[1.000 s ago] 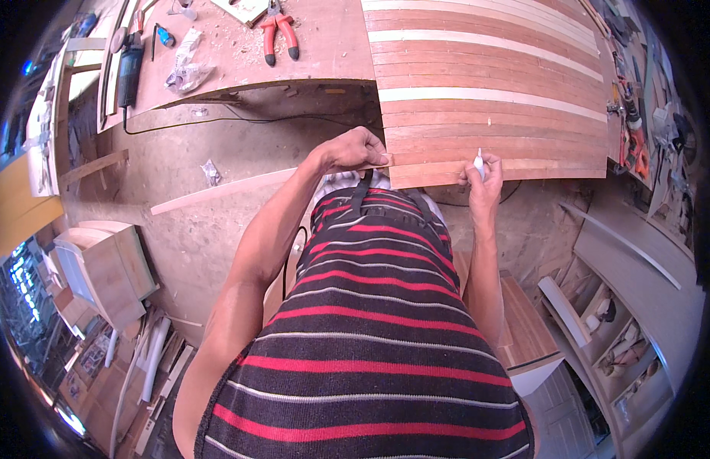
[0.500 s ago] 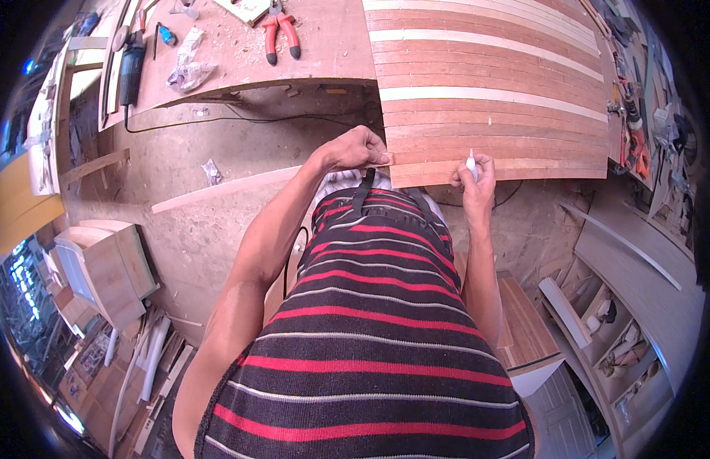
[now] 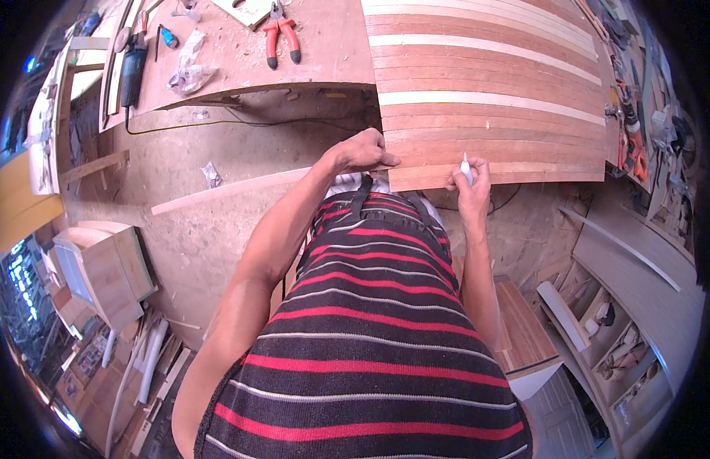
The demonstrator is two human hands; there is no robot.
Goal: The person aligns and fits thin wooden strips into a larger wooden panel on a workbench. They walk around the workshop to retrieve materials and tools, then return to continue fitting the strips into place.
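Observation:
A panel of narrow reddish and pale wood strips (image 3: 493, 141) lies in front of me, its near edge close to my waist. My left hand (image 3: 365, 151) is closed at the panel's near left corner, fingertips touching the strips there. What it pinches is hidden beneath the fingers. In my right hand (image 3: 471, 187) is a small white glue bottle (image 3: 466, 167), held nozzle up over the near strips. My right fingers are wrapped round it. A small pale speck (image 3: 488, 125) sits on the panel beyond the bottle.
Red-handled pliers (image 3: 281, 40), a crumpled plastic bag (image 3: 190, 73) and an angle grinder (image 3: 131, 73) lie on the left workbench (image 3: 317, 65). A long pale strip (image 3: 232, 191) extends left behind my forearm. Tools (image 3: 634, 138) crowd the right side. A wooden cabinet piece (image 3: 102, 268) stands at left.
My left hand has shifted slightly right, its fingertips now further onto the panel's corner. My right hand with the glue bottle has moved a little left.

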